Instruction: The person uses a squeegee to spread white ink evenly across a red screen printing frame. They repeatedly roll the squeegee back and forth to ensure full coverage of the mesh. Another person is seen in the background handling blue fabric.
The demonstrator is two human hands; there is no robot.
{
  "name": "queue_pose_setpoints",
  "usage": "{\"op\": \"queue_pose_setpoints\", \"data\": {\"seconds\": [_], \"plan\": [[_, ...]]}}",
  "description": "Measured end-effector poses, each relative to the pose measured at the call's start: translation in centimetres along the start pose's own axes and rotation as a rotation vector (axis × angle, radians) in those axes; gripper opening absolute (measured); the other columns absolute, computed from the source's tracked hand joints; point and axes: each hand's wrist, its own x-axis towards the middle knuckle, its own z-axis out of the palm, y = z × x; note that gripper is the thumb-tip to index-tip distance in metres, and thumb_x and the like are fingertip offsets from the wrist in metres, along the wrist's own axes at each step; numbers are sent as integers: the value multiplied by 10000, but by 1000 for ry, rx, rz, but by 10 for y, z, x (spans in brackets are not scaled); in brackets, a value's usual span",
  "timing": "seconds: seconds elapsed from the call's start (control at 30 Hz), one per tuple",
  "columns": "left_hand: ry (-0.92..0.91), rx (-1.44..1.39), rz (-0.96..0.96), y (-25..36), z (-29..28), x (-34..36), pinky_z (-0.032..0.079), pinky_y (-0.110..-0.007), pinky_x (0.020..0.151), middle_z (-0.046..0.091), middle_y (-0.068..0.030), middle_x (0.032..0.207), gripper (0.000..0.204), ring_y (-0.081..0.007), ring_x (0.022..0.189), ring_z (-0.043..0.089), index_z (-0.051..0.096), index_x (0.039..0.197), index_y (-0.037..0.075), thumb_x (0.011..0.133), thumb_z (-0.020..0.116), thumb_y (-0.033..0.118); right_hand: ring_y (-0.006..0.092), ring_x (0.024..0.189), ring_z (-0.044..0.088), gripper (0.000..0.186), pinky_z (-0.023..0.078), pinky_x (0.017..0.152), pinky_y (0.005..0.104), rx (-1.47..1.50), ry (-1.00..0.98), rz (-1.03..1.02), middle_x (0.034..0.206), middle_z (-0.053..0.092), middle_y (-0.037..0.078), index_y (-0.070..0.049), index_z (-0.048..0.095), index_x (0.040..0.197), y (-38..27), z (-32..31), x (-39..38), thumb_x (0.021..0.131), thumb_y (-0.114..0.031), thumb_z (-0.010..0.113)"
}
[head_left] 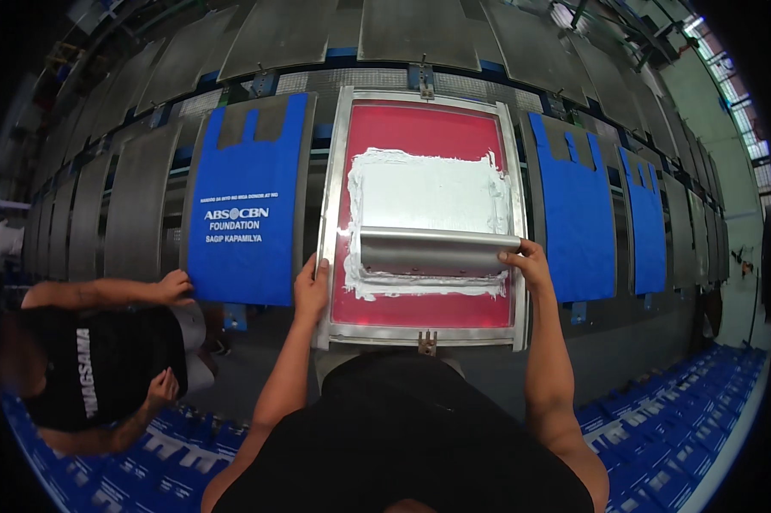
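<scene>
A screen-printing frame with red mesh lies in front of me, a patch of white ink spread over it. A long silver squeegee lies across the lower part of the ink. My right hand grips its right end. My left hand is closed on the left side of the aluminium frame. Directly left, a blue bag with white print lies flat on a metal board; further blue bags lie on boards to the right.
A co-worker in a black top stands at lower left, one hand at the printed bag's edge. Rows of metal boards surround the frame. Many printed blue bags lie below at both sides. A wall with windows is at far right.
</scene>
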Motion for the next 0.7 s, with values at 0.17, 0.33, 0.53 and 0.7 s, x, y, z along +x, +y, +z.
{"op": "queue_pose_setpoints", "data": {"seconds": [0.17,0.33,0.53,0.7], "plan": [[106,143,-12,9,-4,2,455,-289,898,660,-142,1156,430,-170,1041,598,554,1294,-8,983,554,289,153,826,637,361,498,800,286,-21,-9,-9,889,689,71,13,703,1013,-9,6,13,690,-124,789],[125,-52,119,44,-86,56,443,-288,917,653,-135,1155,444,-161,1057,576,542,1306,-12,981,560,289,157,770,618,424,497,731,301,-179,31,-240,817,638,64,12,707,1004,-72,78,38,669,-225,814],[183,-89,166,-10,-273,-15,409,-291,976,615,-142,1243,542,-185,1139,554,521,1325,-35,976,559,379,130,808,618,386,486,775,269,-43,-47,-344,868,681,53,1,706,1048,-79,246,-72,708,-148,812],[165,-92,128,-87,-442,-123,426,-294,951,628,-141,1211,520,-183,1100,570,519,1328,-23,978,558,360,130,845,611,395,475,806,279,1,-74,-306,899,686,55,-3,702,1058,-36,398,-215,712,-160,811]]}}
